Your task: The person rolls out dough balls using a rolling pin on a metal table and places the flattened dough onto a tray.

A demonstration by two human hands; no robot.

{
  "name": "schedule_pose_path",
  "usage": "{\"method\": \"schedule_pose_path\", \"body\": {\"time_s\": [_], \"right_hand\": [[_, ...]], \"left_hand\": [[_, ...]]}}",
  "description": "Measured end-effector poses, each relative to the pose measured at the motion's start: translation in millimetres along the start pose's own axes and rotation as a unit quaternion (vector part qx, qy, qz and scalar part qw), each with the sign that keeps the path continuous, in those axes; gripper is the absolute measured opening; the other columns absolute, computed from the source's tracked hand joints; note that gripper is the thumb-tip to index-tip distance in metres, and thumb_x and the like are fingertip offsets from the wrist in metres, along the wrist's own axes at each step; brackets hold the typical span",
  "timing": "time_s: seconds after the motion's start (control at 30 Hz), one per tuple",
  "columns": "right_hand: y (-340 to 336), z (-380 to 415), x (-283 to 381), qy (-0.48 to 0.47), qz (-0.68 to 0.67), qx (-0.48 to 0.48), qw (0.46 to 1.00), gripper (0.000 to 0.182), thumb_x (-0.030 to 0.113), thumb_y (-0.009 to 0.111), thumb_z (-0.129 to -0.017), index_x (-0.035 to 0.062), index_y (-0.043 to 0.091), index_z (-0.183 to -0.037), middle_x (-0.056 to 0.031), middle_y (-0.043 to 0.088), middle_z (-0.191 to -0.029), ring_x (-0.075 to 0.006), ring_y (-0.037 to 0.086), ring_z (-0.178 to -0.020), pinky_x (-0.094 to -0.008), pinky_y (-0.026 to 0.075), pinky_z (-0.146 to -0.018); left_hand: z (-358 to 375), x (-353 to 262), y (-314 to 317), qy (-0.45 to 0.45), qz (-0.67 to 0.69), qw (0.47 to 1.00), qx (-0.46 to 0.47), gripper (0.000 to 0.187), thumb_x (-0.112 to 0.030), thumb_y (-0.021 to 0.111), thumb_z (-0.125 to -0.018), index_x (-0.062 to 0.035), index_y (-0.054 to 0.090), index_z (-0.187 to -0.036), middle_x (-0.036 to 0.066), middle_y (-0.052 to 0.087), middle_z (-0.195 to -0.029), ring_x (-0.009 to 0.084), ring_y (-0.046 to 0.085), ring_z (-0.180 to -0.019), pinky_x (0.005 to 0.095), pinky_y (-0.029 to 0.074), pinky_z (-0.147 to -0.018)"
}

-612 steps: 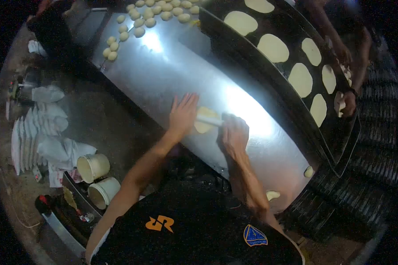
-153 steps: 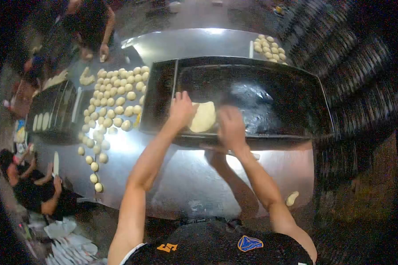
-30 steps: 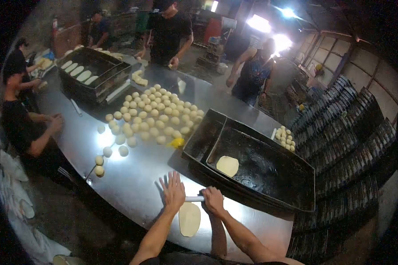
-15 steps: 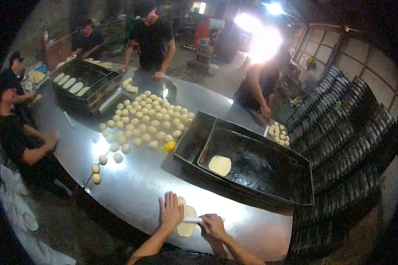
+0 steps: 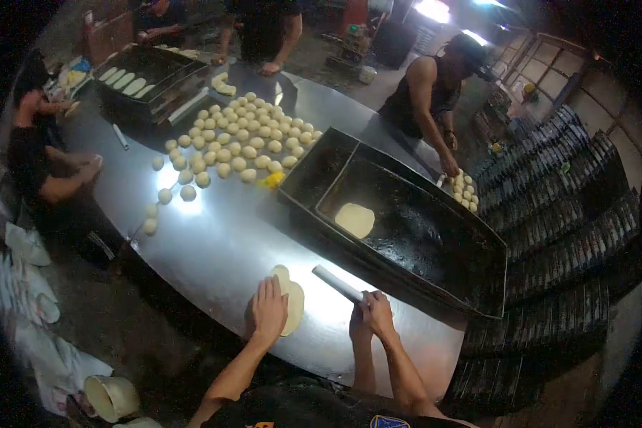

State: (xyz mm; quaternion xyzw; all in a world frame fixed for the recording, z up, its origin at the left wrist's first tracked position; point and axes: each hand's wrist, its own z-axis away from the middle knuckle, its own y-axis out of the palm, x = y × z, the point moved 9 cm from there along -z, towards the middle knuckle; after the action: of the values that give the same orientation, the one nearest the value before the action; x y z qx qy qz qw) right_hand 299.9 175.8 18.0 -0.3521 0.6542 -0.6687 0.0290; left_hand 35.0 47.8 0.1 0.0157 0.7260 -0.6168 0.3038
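A flattened, elongated piece of dough [image 5: 294, 308] lies on the metal table near its front edge. My left hand [image 5: 269, 310] rests on the dough's left side, fingers stretched out and close together. To the right, my right hand [image 5: 376, 312] grips one end of a pale rolling pin [image 5: 337, 282], which slants up and left, apart from the dough. Beyond it stands a dark divided tray [image 5: 435, 294] with a flat round of dough [image 5: 354, 220] in its larger compartment.
Many dough balls [image 5: 242, 135] cover the table's middle, beside a yellow item [image 5: 271, 180]. Another dark tray [image 5: 150, 107] with dough strips stands at far left. Co-workers stand around the table; one person's hand [image 5: 449, 165] is by more dough balls [image 5: 465, 191]. Stacked dark pans [image 5: 535, 285] line the right.
My right hand has moved the rolling pin off the dough, to the right, and its angle has changed. My left hand stays on the dough. The view has tilted downward.
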Motion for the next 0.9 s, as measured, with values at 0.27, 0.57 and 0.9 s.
{"method": "schedule_pose_path", "body": {"time_s": [0.27, 0.57, 0.9], "right_hand": [[70, -57, 115, -0.128, -0.133, 0.033, 0.982, 0.057, 0.01, 0.071, -0.077, 0.0107, 0.058, -0.133, -0.0183, 0.052, -0.137, -0.0401, 0.05, -0.117, -0.0495, 0.043, -0.098], [108, -92, 144, -0.223, -0.08, 0.314, 0.919, 0.025, 0.034, 0.066, -0.091, 0.0197, 0.067, -0.11, -0.0043, 0.045, -0.148, -0.0382, 0.032, -0.135, -0.057, 0.026, -0.109], [107, -43, 138, 0.087, -0.352, 0.451, 0.815, 0.036, 0.03, 0.055, -0.102, 0.0061, 0.052, -0.128, -0.0017, 0.057, -0.112, -0.0101, 0.05, -0.104, -0.0299, 0.042, -0.094]], "left_hand": [[-47, 42, 32, -0.089, 0.272, 0.949, 0.133, 0.035, -0.027, 0.066, -0.091, 0.0036, 0.067, -0.107, 0.019, 0.071, -0.094, 0.0335, 0.069, -0.089, 0.0426, 0.054, -0.078], [-21, 46, 10, 0.033, 0.485, 0.854, 0.184, 0.034, -0.03, 0.064, -0.096, 0.0005, 0.067, -0.11, 0.013, 0.07, -0.092, 0.0183, 0.062, -0.079, 0.0346, 0.049, -0.071], [-29, 42, 19, 0.075, 0.569, 0.757, 0.312, 0.037, -0.033, 0.056, -0.102, -0.0016, 0.062, -0.121, 0.007, 0.067, -0.096, 0.0138, 0.059, -0.081, 0.0306, 0.049, -0.072]]}}
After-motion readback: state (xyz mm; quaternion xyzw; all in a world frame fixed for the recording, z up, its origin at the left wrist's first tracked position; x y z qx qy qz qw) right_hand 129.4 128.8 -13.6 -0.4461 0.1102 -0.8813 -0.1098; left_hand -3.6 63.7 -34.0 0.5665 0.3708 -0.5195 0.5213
